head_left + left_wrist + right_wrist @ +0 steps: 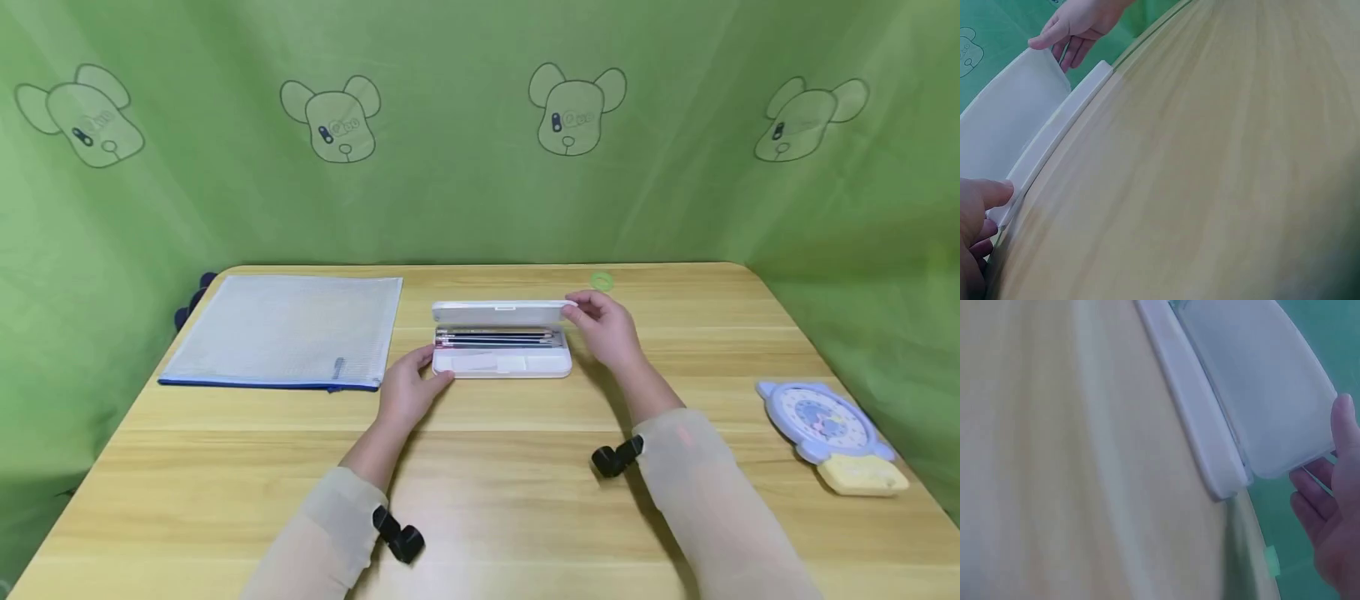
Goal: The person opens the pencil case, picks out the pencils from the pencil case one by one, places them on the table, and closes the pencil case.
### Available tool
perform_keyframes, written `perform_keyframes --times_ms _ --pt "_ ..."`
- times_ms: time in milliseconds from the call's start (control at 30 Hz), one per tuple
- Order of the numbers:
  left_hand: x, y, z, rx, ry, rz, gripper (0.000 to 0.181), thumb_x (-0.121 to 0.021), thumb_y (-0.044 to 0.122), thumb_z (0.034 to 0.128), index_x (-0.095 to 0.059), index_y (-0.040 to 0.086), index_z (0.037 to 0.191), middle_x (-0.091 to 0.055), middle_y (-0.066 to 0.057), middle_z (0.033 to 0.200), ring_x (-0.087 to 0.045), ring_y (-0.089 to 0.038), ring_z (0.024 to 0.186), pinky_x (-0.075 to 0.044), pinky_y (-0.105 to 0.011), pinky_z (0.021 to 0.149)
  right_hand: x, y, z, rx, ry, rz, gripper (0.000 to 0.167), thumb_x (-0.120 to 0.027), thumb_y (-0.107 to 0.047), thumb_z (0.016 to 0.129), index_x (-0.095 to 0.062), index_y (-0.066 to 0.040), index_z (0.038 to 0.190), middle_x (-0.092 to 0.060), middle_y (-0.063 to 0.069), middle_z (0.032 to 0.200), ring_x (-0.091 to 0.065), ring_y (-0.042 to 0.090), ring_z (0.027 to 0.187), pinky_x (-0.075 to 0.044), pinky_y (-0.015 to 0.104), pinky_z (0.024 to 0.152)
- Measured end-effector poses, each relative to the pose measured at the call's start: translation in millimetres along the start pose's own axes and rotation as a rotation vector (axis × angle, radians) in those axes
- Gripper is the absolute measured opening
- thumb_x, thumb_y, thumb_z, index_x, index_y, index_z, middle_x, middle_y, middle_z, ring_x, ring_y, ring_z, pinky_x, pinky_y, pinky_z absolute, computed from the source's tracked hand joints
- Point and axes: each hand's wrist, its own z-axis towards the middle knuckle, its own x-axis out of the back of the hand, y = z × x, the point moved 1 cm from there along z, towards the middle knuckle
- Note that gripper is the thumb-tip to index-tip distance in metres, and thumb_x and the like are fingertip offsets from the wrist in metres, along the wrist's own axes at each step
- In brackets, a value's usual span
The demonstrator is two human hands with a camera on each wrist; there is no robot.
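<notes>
A white pencil case (543, 364) lies on the table with its lid (480, 313) raised along the far side. Several pencils (495, 338) lie in the rear part of its base, and a white piece, perhaps an eraser (475, 362), sits in the front part. My left hand (408, 387) holds the left end of the base, its thumb (997, 192) on the front edge. With thumb and fingers, my right hand (609, 332) pinches the right corner of the lid; the right wrist view shows the thumb on the lid's inner face (1266, 387).
A mesh zip pouch (281, 329) with a blue zip lies at the left. At the right edge are a light-purple toy clock (825, 421) and a yellow block-like piece (862, 475). A green ring (602, 281) lies near the back edge, before a green curtain (465, 208).
</notes>
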Motion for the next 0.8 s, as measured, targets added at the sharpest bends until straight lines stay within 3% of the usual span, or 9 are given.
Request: perform_keyframes --times_ms 200,333,467,633,700,800 --pt "0.8 0.0 -0.8 -0.006 0.002 0.000 0.057 -0.077 0.024 0.0840 -0.058 0.000 0.132 -0.064 -0.015 0.131 -0.055 -0.031 0.130 -0.040 -0.045 0.114 -4 -1 9.2 -0.043 0.045 0.098 0.043 -0.058 -0.035 0.098 -0.057 -0.007 0.131 -0.066 0.019 0.125 -0.063 0.014 0.105 -0.055 0.031 0.094" --pt "0.7 0.4 -0.9 -0.010 0.006 -0.009 0.057 -0.077 0.023 0.0832 -0.058 0.000 0.131 -0.064 -0.015 0.130 -0.055 -0.031 0.129 -0.040 -0.044 0.114 -7 2 14.7 -0.086 0.069 0.164 0.040 -0.056 -0.030 0.100 -0.056 -0.011 0.135 -0.064 0.018 0.128 -0.061 -0.002 0.093 -0.056 0.037 0.092" --pt "0.4 0.5 -0.6 -0.012 0.007 -0.008 0.057 -0.077 0.023 0.0832 -0.058 0.000 0.131 -0.065 -0.015 0.130 -0.056 -0.031 0.129 -0.040 -0.044 0.114 -8 4 20.5 -0.097 0.088 0.183 0.039 -0.056 -0.024 0.100 -0.055 -0.015 0.137 -0.063 0.018 0.130 -0.064 0.005 0.097 -0.054 0.042 0.098" --pt "0.1 -0.1 0.2 -0.009 0.003 0.002 0.057 -0.077 0.024 0.0834 -0.058 0.001 0.132 -0.064 -0.014 0.131 -0.055 -0.031 0.130 -0.040 -0.044 0.114 -11 5 27.2 -0.099 0.108 0.165 0.038 -0.058 -0.019 0.099 -0.056 -0.015 0.137 -0.062 0.017 0.132 -0.064 0.022 0.112 -0.056 0.023 0.090" --pt "-0.1 -0.3 0.8 -0.005 0.001 0.005 0.057 -0.077 0.024 0.0834 -0.058 0.001 0.132 -0.064 -0.014 0.131 -0.055 -0.031 0.130 -0.041 -0.044 0.114 -12 5 29.6 -0.106 0.116 0.162 0.038 -0.059 -0.019 0.098 -0.057 -0.015 0.136 -0.062 0.017 0.131 -0.064 0.020 0.111 -0.054 0.016 0.083" --pt "0.0 -0.8 1.7 -0.004 -0.001 0.013 0.057 -0.077 0.025 0.0838 -0.059 0.002 0.132 -0.064 -0.014 0.132 -0.055 -0.030 0.130 -0.041 -0.043 0.114 -14 6 32.9 -0.120 0.121 0.164 0.039 -0.060 -0.019 0.098 -0.058 -0.017 0.136 -0.065 0.017 0.128 -0.063 0.012 0.102 -0.055 0.017 0.077"
